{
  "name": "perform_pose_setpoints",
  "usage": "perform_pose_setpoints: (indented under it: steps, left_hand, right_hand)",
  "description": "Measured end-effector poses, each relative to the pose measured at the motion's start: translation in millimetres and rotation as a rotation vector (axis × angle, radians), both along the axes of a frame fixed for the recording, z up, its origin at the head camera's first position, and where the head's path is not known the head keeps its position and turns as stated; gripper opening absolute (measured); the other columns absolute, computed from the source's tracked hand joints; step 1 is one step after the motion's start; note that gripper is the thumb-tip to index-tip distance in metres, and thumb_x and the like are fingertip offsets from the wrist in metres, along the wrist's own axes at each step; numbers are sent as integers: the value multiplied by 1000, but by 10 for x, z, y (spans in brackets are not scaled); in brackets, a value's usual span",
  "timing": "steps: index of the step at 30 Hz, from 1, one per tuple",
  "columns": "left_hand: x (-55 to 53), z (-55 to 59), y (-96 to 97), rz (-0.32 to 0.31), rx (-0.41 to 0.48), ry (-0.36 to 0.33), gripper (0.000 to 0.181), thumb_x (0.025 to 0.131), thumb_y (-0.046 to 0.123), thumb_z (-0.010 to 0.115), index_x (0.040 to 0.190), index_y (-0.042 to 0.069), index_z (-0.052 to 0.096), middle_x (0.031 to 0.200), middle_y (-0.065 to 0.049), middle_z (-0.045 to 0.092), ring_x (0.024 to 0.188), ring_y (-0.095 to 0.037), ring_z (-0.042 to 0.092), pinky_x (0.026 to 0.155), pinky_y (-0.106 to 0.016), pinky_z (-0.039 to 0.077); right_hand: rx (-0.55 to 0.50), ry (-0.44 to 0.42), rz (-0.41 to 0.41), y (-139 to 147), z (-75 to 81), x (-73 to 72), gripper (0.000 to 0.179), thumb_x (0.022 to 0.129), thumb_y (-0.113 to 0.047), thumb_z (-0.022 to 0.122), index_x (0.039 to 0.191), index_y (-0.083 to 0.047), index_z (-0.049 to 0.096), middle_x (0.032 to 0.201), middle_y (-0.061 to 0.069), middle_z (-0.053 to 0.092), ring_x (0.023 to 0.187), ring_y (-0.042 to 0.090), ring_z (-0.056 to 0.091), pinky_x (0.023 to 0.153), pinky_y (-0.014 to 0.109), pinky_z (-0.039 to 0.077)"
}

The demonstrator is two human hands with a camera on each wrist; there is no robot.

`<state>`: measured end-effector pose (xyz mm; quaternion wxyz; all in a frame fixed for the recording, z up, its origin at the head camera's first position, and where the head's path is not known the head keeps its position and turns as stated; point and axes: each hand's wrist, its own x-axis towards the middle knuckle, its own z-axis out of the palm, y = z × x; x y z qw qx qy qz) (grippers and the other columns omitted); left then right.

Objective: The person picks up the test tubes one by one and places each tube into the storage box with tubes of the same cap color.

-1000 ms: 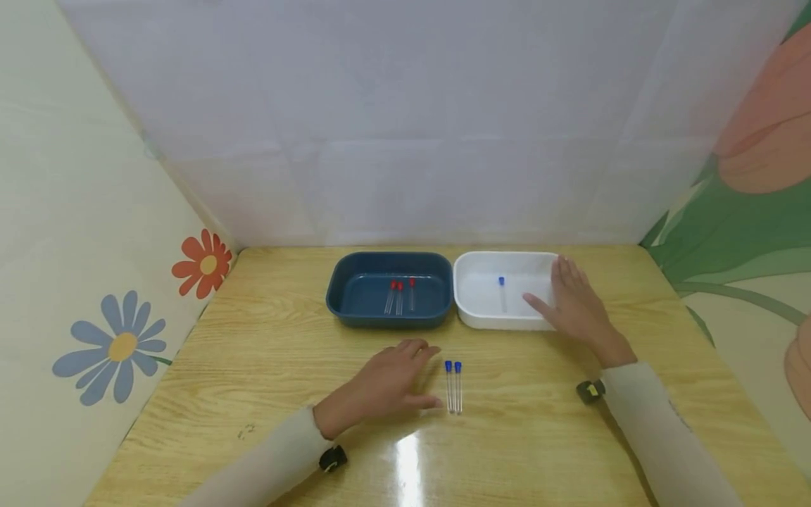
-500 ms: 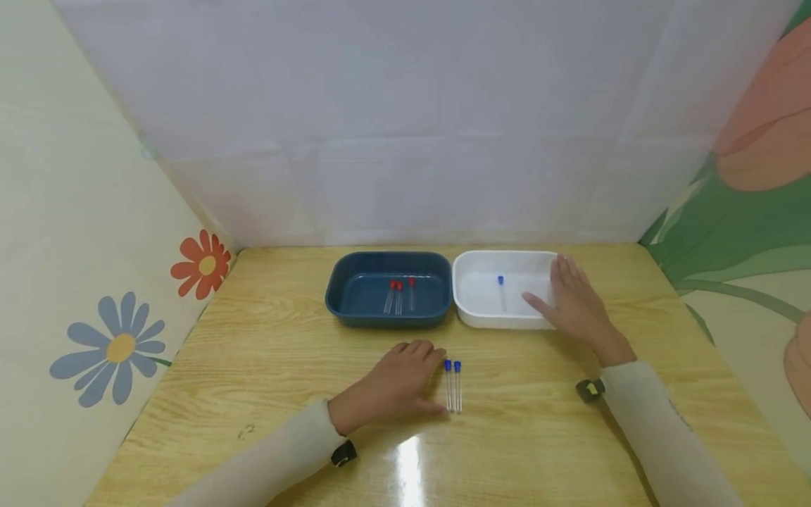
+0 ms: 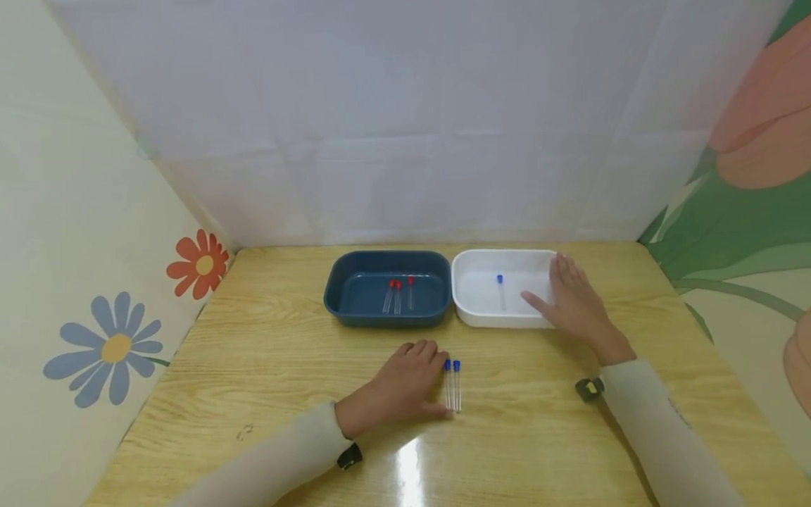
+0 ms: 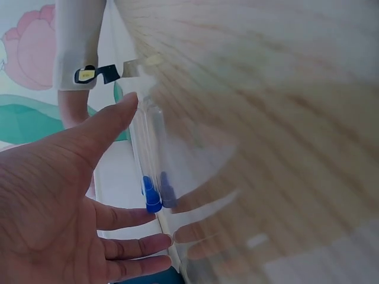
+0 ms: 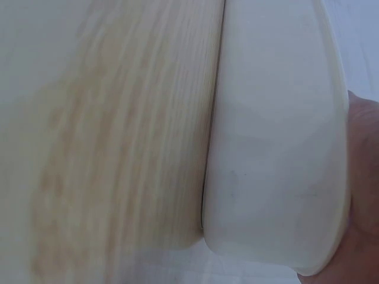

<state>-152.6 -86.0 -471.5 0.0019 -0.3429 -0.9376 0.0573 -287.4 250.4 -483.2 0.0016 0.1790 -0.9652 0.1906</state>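
Note:
In the head view my left hand [image 3: 405,384] lies low over the table, right beside two clear tubes with blue caps [image 3: 457,387]. The left wrist view shows its thumb and fingers extended, the thumb tip at the tubes' plain ends and the index fingertip at a blue cap [image 4: 153,201]. My right hand [image 3: 578,303] rests over the right end of a white tray [image 3: 500,322], fingers straight along the rim and thumb reaching inward. One blue-capped tube [image 3: 501,292] lies in that tray. In the right wrist view, the hand [image 5: 364,177] shows partly behind the tray wall [image 5: 272,148].
A dark blue tray [image 3: 342,310] stands against the white tray's left side, with three red-capped tubes [image 3: 398,297] lying in it. Both stand near the back of the wood-grain table [image 3: 272,366]. A pale sheet [image 3: 380,141] rises behind, and flower-printed panels [image 3: 114,211] flank the table.
My left hand has moved right, bringing its thumb and fingertips up to the blue-capped tubes on the table. The right hand keeps its place on the white tray.

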Motion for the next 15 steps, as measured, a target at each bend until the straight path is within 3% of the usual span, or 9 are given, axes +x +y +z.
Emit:
perform_pose_setpoints:
  steps: [15]
  left_hand:
    - [0, -27, 33, 3, -19, 17, 89, 80, 80, 63, 131, 7, 58, 113, -5, 53, 110, -21, 51, 103, -41, 46]
  right_hand:
    - [5, -9, 0, -1, -7, -7, 105, 100, -71, 31, 156, 10, -5, 164, 22, -18, 153, 39, -14, 123, 55, -4]
